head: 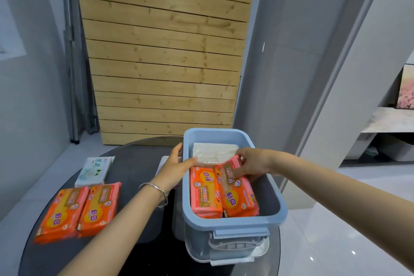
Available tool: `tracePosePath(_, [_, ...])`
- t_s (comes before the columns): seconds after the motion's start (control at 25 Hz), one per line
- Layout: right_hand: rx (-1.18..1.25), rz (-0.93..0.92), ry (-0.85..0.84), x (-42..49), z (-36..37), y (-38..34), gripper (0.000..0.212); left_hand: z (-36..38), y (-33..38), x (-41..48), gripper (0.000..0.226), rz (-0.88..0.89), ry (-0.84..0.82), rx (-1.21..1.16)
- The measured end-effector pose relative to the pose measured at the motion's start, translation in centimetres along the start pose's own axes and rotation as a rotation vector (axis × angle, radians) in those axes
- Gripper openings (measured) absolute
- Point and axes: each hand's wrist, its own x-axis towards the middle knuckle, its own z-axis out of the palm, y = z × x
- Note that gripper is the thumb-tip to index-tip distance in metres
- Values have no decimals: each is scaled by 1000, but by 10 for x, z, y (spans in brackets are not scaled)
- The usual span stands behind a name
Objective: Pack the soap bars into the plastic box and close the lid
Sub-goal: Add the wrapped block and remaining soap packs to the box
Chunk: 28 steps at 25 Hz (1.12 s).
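My right hand (253,164) pinches the far end of an orange-wrapped soap bar (237,192) lying tilted in the blue plastic box (233,223), beside a second orange bar (205,192) and, at 12 o'clock, a white bar (214,152). My left hand (177,169), fingers loosely spread, rests on the box's left rim, thumb touching the packs. At 9 o'clock on the dark round table (132,170) lie two more orange bars (78,210) and a white-and-green pack (94,170).
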Motion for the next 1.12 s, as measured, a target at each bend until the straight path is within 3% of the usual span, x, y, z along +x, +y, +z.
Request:
tracePosePath(0.12, [-297,-124,221,-6,4,-1,51,-1,0,-1,63,-5,-18,-27])
tracePosePath(0.2, [-373,-208,346,-10,4,-1,47,-1,0,-1,63,1,-28,-36])
tracePosePath(0.4, [-283,-85,50,-15,17,1,28,0,2,-2,62,16,-26,-35])
tracePosePath(0.6, [-158,-45,64,-23,25,-9,54,-7,2,-13,64,4,-1,-4])
tracePosePath(0.76, [256,140,-161,-25,36,-13,55,-23,-9,-21,70,19,-12,114])
tracePosePath(0.96, [352,53,-37,-28,48,-9,58,-23,-16,-26,65,23,-18,84])
tracePosePath(1.12, [182,1,6,-41,43,-18,56,-36,-21,-28,62,79,-4,133])
